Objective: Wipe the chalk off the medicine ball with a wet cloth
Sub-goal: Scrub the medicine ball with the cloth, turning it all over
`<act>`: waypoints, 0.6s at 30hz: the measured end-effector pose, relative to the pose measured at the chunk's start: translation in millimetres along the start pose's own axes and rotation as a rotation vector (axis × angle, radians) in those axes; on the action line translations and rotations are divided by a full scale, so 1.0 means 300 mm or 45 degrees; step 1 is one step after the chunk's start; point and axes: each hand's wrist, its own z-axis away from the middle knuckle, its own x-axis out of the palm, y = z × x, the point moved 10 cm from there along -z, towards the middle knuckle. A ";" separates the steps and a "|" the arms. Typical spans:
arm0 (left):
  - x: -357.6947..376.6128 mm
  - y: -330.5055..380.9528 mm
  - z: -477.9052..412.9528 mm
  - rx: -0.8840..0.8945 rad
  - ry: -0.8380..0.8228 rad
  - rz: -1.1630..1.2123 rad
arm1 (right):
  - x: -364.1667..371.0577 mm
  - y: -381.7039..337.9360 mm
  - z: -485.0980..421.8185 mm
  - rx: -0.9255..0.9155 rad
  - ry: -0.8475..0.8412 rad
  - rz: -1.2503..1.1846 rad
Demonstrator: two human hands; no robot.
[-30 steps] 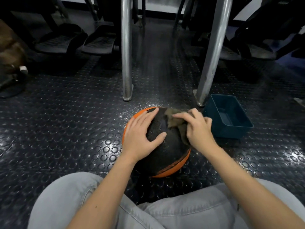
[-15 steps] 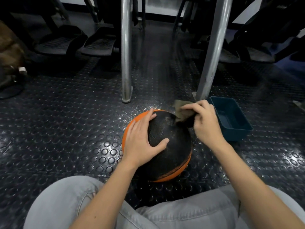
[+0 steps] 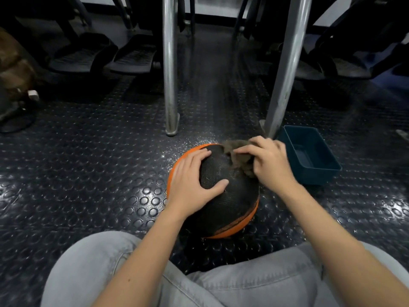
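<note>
My left hand [image 3: 192, 185] lies spread flat on the medicine ball [image 3: 230, 196], which sits on the studded floor [image 3: 88, 173] before my knees. It looks heavy and grainy, so a palm on its left flank should steady it. The limp cloth [image 3: 239, 160] is bunched under my right hand [image 3: 270, 165], fingers curled round it, on the ball's upper right, near the blue tub [image 3: 309, 156].
</note>
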 end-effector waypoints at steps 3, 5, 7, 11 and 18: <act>0.008 0.000 0.010 -0.002 0.003 -0.015 | -0.095 0.071 -0.014 0.153 0.205 0.012; 0.003 0.002 0.011 0.004 0.034 -0.031 | -0.121 -0.014 -0.006 0.041 0.298 -0.077; 0.007 0.006 0.005 0.021 0.035 -0.041 | -0.060 -0.088 0.017 -0.090 0.157 -0.112; 0.008 0.006 0.013 0.020 0.019 -0.004 | 0.010 0.115 -0.018 0.228 -0.055 -0.007; 0.006 -0.006 0.006 0.005 0.059 -0.018 | -0.029 -0.074 -0.003 0.010 -0.132 -0.387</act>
